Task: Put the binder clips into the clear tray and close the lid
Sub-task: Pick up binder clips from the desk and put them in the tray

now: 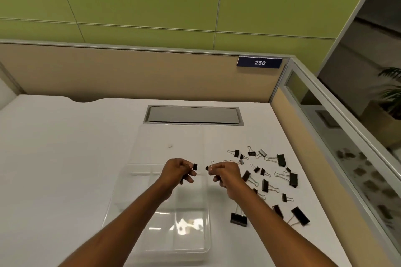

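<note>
A clear divided tray (188,243) lies on the white desk in front of me, its clear lid (171,136) folded open and flat beyond it. My left hand (178,172) pinches a small black binder clip (195,166) above the tray's far compartments. My right hand (225,172) pinches another small black binder clip (207,168) by its wire handle, just over the tray's right edge. Several black binder clips of mixed sizes (264,185) lie scattered on the desk right of the tray.
A grey cable hatch (193,115) is set in the desk (54,158) behind the lid. Tan partition walls (130,71) close off the back and right, with a blue "250" sign (259,62). A glass panel (347,147) runs along the right edge.
</note>
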Demonstrator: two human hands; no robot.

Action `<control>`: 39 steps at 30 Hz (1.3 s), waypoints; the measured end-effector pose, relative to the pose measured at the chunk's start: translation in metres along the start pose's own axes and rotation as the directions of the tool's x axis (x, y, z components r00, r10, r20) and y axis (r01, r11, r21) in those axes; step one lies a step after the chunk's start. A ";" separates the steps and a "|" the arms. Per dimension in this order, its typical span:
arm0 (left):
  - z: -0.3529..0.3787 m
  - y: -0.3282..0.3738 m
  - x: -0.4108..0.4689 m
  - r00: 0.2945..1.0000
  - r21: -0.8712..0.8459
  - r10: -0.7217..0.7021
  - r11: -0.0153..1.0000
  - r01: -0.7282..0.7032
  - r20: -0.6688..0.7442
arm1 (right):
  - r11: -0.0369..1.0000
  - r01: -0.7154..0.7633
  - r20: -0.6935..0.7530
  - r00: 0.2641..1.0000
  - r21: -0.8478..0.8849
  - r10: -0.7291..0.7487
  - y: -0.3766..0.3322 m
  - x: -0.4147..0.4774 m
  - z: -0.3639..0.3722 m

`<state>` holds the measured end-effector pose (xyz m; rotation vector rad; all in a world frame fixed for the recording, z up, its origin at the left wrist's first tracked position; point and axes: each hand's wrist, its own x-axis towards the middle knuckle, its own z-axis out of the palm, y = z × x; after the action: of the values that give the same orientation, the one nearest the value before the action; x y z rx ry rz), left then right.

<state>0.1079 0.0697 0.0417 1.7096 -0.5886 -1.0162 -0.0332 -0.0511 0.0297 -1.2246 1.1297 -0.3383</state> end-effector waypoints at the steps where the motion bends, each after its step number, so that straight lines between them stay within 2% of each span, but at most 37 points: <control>1: -0.012 -0.004 -0.002 1.000 0.009 -0.004 1.000 0.004 -0.013 | 1.000 0.005 0.011 1.000 -0.019 -0.004 0.000 -0.003 0.012; 5: -0.058 -0.019 -0.010 0.996 0.085 0.001 0.996 0.007 -0.095 | 0.993 0.062 0.061 0.997 -0.100 -0.056 0.000 -0.011 0.061; 10: -0.109 -0.043 -0.016 0.973 0.278 0.048 0.960 0.017 -0.225 | 0.945 0.159 0.104 0.985 -0.287 -0.134 0.007 -0.015 0.122; 12: -0.128 -0.054 -0.017 0.958 0.387 0.058 0.920 0.058 -0.281 | 0.914 0.198 0.137 0.978 -0.354 -0.158 0.011 -0.016 0.144; 15: -0.149 -0.065 -0.020 0.931 0.553 0.090 0.823 0.130 -0.353 | 0.814 0.283 0.172 0.959 -0.506 -0.227 0.017 -0.016 0.173; 17: -0.159 -0.072 -0.018 0.943 0.649 0.095 0.747 0.144 -0.319 | 0.710 0.331 0.192 0.943 -0.621 -0.271 0.022 -0.014 0.190; 20: -0.168 -0.080 -0.016 0.967 0.719 0.072 0.682 0.132 -0.246 | 0.495 0.334 0.178 0.925 -0.802 -0.336 0.025 -0.014 0.209; 25: -0.171 -0.094 -0.013 0.989 0.868 0.093 0.495 0.052 -0.112 | 0.335 0.364 0.231 0.897 -0.869 -0.377 0.046 -0.016 0.226; 28: -0.170 -0.096 -0.012 0.992 0.922 0.120 0.386 -0.015 -0.035 | 0.183 0.382 0.285 0.870 -0.906 -0.403 0.050 -0.015 0.228; 30: -0.172 -0.097 -0.012 0.986 0.952 0.167 0.298 -0.074 0.024 | 0.121 0.409 0.324 0.844 -0.905 -0.427 0.049 -0.015 0.230; 32: -0.174 -0.100 -0.013 0.978 0.959 0.203 0.261 -0.109 0.055 | 0.134 0.433 0.335 0.829 -0.891 -0.447 0.047 -0.016 0.231; 36: -0.169 -0.101 -0.013 0.960 0.944 0.280 0.310 -0.109 0.019 | 0.274 0.468 0.284 0.810 -0.840 -0.513 0.042 -0.017 0.224; 39: -0.157 -0.097 -0.009 0.942 0.947 0.333 0.314 -0.072 -0.039 | 0.340 0.476 0.235 0.797 -0.811 -0.556 0.036 -0.019 0.212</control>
<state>0.2284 0.1932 -0.0254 2.6201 -1.3995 -0.1606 0.1196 0.0956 -0.0100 -2.5289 0.9344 -0.3147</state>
